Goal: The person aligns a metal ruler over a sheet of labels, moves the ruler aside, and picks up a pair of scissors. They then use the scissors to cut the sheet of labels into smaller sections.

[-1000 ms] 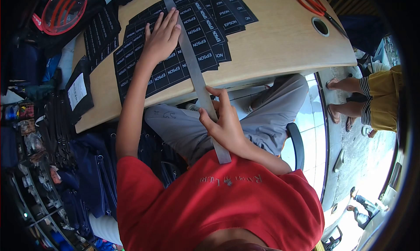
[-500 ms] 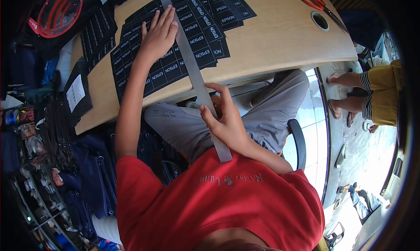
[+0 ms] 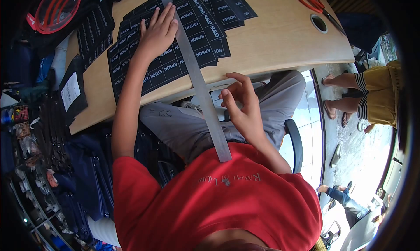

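A long metal ruler (image 3: pixel 197 74) lies across black sheets printed with EPSON labels (image 3: pixel 168 71), and its near end sticks out past the table edge to my shirt. My left hand (image 3: pixel 158 34) rests flat on the sheets with fingers stretched out, its fingertips against the ruler's left edge. To the right of the ruler, my right hand (image 3: pixel 245 104) is raised over my lap, thumb and forefinger apart, with nothing visible in it.
Red-handled scissors (image 3: pixel 321 8) lie at the table's far right by a round cable hole (image 3: pixel 318 23). More printed sheets (image 3: pixel 94 30) and a red-rimmed clear pouch (image 3: pixel 57 8) are at the left. Another person in yellow shorts (image 3: pixel 383 91) is off to the right.
My right hand has come off the ruler and moved a little right. My left hand stays on the sheets. The ruler has hardly moved.
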`<act>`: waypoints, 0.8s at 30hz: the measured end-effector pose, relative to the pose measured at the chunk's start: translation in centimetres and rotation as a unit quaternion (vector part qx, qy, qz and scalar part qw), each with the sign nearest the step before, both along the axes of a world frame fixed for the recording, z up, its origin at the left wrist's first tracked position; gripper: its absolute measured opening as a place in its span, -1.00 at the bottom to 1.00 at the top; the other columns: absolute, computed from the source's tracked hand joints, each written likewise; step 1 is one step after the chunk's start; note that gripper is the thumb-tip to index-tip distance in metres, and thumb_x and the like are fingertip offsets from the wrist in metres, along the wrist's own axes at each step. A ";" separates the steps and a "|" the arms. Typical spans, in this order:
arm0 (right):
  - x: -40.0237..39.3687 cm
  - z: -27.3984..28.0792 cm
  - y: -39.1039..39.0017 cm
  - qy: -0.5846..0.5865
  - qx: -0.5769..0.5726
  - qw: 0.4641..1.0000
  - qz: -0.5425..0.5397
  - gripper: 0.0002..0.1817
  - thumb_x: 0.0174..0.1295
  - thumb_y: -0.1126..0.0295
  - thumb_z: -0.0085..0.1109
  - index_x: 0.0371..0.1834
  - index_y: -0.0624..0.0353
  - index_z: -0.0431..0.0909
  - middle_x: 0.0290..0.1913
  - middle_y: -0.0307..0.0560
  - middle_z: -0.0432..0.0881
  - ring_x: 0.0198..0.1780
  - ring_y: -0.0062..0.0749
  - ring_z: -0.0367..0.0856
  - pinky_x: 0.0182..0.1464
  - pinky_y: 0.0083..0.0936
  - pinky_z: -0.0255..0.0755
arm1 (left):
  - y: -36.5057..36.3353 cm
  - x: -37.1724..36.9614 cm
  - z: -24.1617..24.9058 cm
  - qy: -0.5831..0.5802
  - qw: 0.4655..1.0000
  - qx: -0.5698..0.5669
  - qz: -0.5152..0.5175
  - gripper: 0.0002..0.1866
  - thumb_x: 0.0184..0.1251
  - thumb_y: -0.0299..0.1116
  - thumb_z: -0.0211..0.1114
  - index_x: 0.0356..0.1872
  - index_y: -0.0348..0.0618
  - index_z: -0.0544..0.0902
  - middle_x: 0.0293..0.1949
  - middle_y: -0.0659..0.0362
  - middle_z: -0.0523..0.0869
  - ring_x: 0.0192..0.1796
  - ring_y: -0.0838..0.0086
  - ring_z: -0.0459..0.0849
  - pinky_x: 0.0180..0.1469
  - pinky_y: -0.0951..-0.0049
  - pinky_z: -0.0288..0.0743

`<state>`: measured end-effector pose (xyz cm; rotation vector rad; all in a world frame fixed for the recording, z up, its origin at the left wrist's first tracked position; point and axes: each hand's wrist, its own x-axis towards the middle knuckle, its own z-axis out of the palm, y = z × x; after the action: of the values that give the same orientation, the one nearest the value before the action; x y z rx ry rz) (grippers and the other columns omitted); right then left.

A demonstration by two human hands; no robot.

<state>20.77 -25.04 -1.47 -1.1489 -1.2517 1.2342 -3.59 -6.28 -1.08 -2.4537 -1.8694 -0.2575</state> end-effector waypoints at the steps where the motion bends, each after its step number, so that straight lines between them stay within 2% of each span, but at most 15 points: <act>1: 0.0 0.1 0.0 -0.001 0.001 1.000 -0.001 -0.61 0.34 0.43 0.16 0.17 0.30 0.35 -0.41 -0.05 0.63 -0.44 -0.49 0.63 -0.33 -0.58 0.46 | 0.0 0.0 0.0 0.001 1.000 -0.001 -0.001 -0.39 0.53 0.05 -0.38 0.53 0.15 0.11 0.56 0.34 0.03 0.59 0.30 -0.07 0.52 -0.20 -0.34; 6: -0.8 -0.3 -0.5 -0.006 -0.009 0.993 0.115 -0.62 0.33 0.44 0.17 0.16 0.26 0.35 -0.48 -0.07 0.63 -0.49 -0.50 0.62 -0.39 -0.54 0.45 | 0.1 0.0 0.0 0.001 1.000 -0.002 -0.003 -0.39 0.53 0.04 -0.37 0.53 0.14 0.11 0.56 0.34 0.03 0.59 0.29 -0.07 0.51 -0.21 -0.33; 12: -1.7 0.0 -1.0 0.001 -0.027 0.996 0.091 -0.67 0.31 0.48 0.17 0.11 0.28 0.39 -0.57 -0.05 0.59 -0.51 -0.44 0.62 -0.40 -0.52 0.46 | 0.2 -0.1 -0.2 0.001 1.000 0.001 -0.003 -0.39 0.53 0.03 -0.36 0.53 0.14 0.11 0.56 0.33 0.03 0.59 0.27 -0.06 0.51 -0.23 -0.33; 24: -1.7 0.1 -1.1 -0.003 -0.024 0.996 0.082 -0.67 0.32 0.48 0.17 0.11 0.34 0.40 -0.54 -0.04 0.60 -0.47 -0.43 0.65 -0.33 -0.52 0.49 | 0.0 0.1 -0.1 -0.010 1.000 0.000 -0.003 -0.40 0.53 0.04 -0.36 0.53 0.16 0.11 0.56 0.35 0.03 0.59 0.28 -0.06 0.51 -0.22 -0.33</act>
<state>19.08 -26.19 -1.35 -1.1013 -1.3498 1.3895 -3.53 -6.27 -1.14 -2.4663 -1.8702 -0.2838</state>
